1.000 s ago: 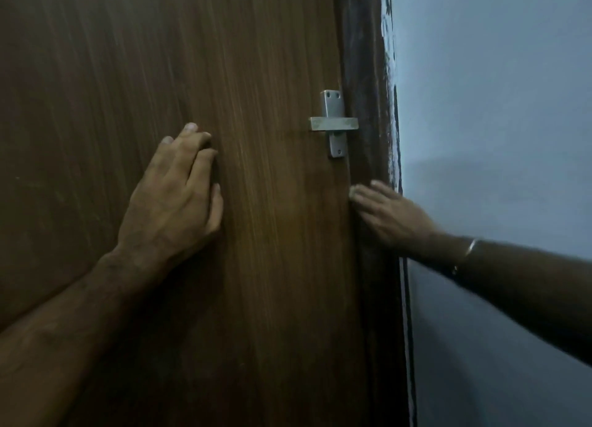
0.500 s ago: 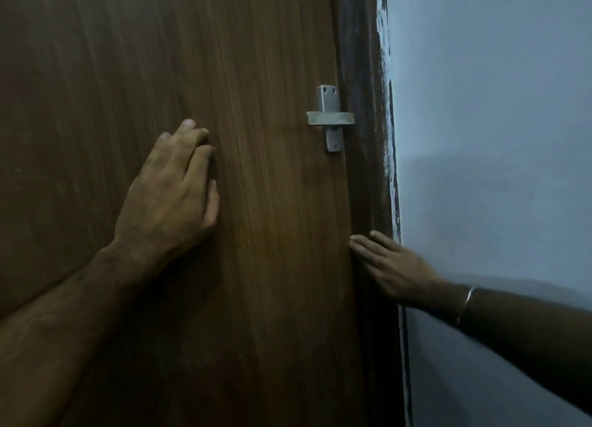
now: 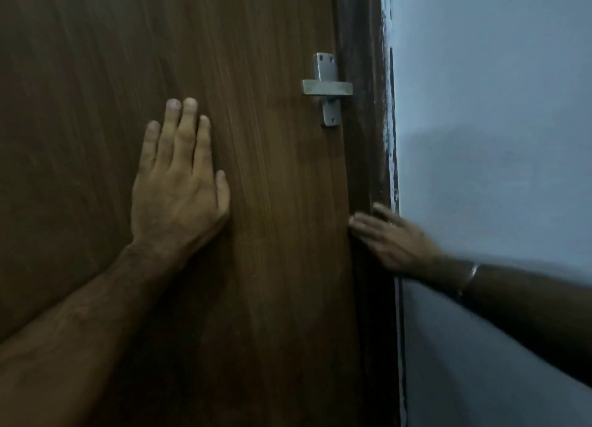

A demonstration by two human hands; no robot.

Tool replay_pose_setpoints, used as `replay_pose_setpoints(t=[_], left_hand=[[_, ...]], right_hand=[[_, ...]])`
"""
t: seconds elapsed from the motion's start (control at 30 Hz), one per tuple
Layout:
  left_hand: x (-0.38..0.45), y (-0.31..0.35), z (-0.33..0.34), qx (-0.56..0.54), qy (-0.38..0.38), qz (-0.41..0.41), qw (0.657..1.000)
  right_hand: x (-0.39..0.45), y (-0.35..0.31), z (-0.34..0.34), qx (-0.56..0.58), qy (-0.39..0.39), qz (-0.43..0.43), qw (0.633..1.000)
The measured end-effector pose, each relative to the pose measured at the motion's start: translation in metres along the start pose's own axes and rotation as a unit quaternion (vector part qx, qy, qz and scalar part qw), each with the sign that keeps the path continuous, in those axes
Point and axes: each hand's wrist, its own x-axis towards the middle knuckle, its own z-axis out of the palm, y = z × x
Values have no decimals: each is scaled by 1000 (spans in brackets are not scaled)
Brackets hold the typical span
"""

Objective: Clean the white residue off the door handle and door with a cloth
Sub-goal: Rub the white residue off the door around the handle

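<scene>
Fingers flat, both hands: left hand (image 3: pixel 177 196) on wood-grain door (image 3: pixel 272 266); right hand (image 3: pixel 394 237) blurred, seemingly at edge.

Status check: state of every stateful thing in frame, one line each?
Brown wooden door: shut against its frame, or nearly so.
Silver metal door handle: lever horizontal, untouched.
Dark door frame: white streaks along its wall-side edge.
Left hand: open, flat on the door, empty.
Right hand: open, fingers at the door edge, blurred, no cloth.
Thin metal bangle: on the right wrist.
</scene>
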Motion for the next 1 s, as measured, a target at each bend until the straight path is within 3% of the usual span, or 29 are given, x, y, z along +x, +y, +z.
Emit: replay_pose_setpoints(t=[0.1, 0.23, 0.3, 0.4, 0.5, 0.6, 0.67, 0.77, 0.83, 0.9, 1.0], left_hand=[[-9, 17, 8, 4, -14, -19, 1000], [-17, 27, 14, 15, -15, -6, 1000], [-18, 28, 13, 19, -15, -4, 1000], [-17, 26, 12, 30, -18, -2, 999], [-18, 25, 13, 30, -17, -5, 999], [-20, 26, 14, 29, -17, 2, 999], [-22, 25, 12, 27, -22, 7, 999], [-18, 21, 11, 36, -21, 8, 999], [-16, 20, 12, 34, -20, 8, 999], [-18, 22, 13, 24, -22, 8, 999], [-20, 25, 12, 19, -21, 2, 1000]], right_hand=[[14, 20, -9, -17, 47, 61, 997], [-48, -32, 15, 2, -43, -70, 997], [-52, -18, 16, -6, -24, -103, 994], [8, 40, -6, -8, 76, 13, 997], [34, 58, -19, -24, 94, 82, 992], [2, 19, -5, -31, 39, -10, 999], [2, 37, -18, -41, 41, -65, 996], [62, 122, -57, -33, 158, 99, 982], [83, 143, -70, -32, 175, 150, 973], [74, 122, -51, -20, 152, 110, 982], [38, 102, -43, -56, 62, -47, 995]])
